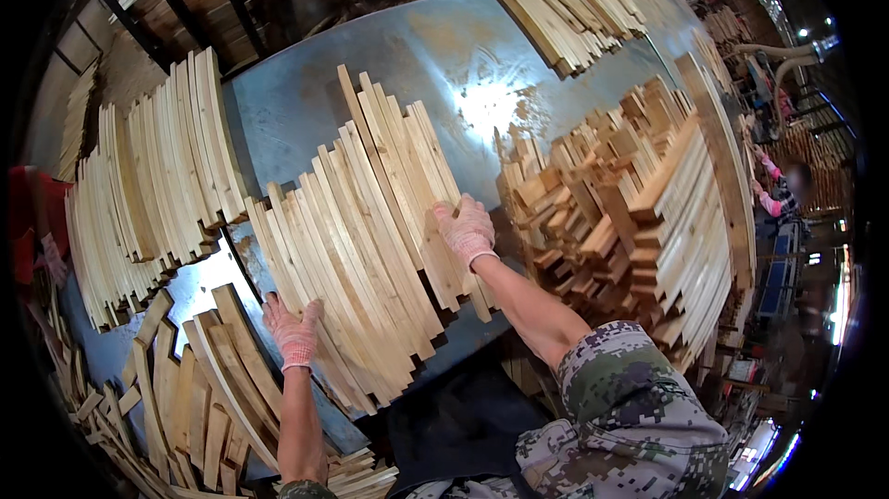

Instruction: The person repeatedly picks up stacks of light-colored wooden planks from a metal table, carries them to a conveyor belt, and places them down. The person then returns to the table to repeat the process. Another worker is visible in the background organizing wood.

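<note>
A row of pale wooden strips (pixel 343 249) lies side by side on a metal-topped table (pixel 389 45) in front of me, with uneven ends. At its left edge rests my left hand (pixel 293 330) in a light knit glove, fingers and thumb spread, thumb side touching the outermost strips. My right hand (pixel 466 229), gloved the same way, lies over the row's right edge with its fingers apart on the strips. Its fingertips are partly hard to make out. Neither hand is closed round a strip.
Another row of strips (pixel 153 180) lies left, and a bundle (pixel 565 4) at the far right. Stacked wood pieces (pixel 611 212) rise beside my right arm. Loose offcuts (pixel 199 388) crowd the lower left. Other people stand at the left edge and far right.
</note>
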`<state>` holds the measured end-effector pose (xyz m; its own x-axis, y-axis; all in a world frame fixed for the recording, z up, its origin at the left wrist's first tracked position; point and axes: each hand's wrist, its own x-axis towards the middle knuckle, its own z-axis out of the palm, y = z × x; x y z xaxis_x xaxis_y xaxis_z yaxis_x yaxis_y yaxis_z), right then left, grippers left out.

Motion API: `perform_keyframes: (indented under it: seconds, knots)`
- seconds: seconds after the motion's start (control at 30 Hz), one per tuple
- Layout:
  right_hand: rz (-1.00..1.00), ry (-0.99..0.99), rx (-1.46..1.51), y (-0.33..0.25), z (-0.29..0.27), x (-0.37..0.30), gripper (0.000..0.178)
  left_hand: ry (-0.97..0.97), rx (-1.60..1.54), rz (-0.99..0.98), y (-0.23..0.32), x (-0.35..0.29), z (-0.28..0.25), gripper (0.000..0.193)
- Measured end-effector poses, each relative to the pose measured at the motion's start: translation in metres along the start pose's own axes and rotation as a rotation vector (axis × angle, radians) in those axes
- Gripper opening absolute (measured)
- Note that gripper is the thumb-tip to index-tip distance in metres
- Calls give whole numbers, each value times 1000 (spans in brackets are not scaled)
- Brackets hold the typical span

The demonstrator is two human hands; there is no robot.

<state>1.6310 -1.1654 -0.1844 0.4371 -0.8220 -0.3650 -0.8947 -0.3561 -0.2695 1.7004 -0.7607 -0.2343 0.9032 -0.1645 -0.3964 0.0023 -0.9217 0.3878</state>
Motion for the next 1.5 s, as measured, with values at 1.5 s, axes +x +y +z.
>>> perform_keyframes:
  seconds: [1.5]
  knots:
    - [-46, -788, 935, 204, -12, -75, 40, -235, -1376, -277, -16, -221, 22, 89]
